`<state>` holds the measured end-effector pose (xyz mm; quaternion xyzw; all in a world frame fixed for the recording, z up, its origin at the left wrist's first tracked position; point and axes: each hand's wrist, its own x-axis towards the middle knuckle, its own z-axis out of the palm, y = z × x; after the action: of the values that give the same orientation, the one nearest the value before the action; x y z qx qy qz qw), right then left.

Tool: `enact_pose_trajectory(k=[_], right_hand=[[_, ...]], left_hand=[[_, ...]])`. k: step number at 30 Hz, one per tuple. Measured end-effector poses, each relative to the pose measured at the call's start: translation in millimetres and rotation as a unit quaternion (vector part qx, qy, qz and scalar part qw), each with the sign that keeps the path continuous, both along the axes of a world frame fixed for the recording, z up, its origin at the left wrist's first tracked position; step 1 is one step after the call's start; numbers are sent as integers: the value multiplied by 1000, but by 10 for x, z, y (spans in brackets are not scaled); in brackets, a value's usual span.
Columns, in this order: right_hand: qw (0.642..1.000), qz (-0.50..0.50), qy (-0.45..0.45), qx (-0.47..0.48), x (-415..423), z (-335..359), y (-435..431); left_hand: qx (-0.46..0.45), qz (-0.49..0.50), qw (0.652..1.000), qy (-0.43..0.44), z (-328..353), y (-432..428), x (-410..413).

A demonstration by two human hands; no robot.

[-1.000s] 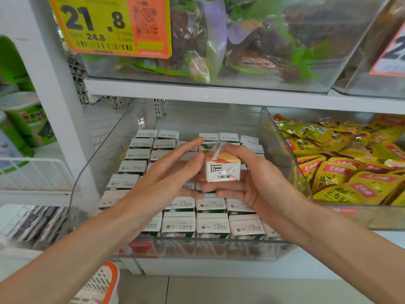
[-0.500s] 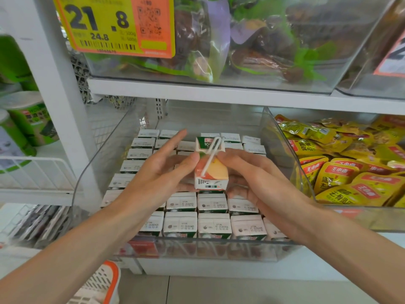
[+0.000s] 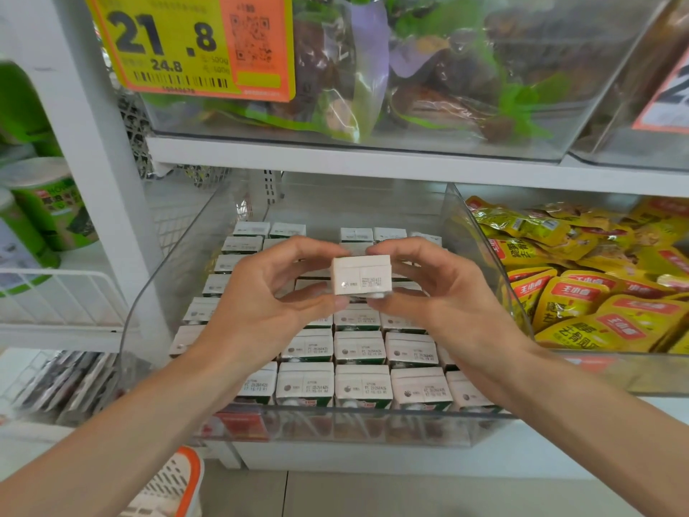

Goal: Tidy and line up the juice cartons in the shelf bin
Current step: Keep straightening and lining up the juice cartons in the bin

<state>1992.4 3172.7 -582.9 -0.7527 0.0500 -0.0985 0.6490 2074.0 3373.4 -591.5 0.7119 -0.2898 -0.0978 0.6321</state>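
A small juice carton (image 3: 361, 275) is held above the clear shelf bin (image 3: 335, 429), its white top with printed date code facing me. My left hand (image 3: 268, 296) pinches its left side between thumb and fingers. My right hand (image 3: 440, 292) pinches its right side the same way. Below, several rows of juice cartons (image 3: 359, 384) stand upright in the bin, tops up, filling it from front to back. My hands hide the middle rows.
A second clear bin of yellow snack pouches (image 3: 581, 292) sits to the right. The shelf above (image 3: 373, 166) carries a bin of bagged goods with a yellow price tag (image 3: 186, 42). Green canisters (image 3: 41, 207) and a white wire rack (image 3: 56, 292) stand left. A basket (image 3: 175, 486) is below.
The carton was turned in my hands: its orange printed side and straw faced me earlier, now its white top faces me. Both hands moved slightly up and now pinch it from each side.
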Motion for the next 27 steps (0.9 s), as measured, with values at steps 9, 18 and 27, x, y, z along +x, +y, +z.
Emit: enact_pose_trajectory(k=[9,18,27], right_hand=[[998,33,43,40,-3,47,42],[992,47,53,106,-21,98,97],[998,40,3,44,-16,39,82]], left_hand=[[-1,38,999,-13,-28,53,48],[-18,45,998,-36,21,17,-5],[-17,59,998,-1,8,-1,-10]])
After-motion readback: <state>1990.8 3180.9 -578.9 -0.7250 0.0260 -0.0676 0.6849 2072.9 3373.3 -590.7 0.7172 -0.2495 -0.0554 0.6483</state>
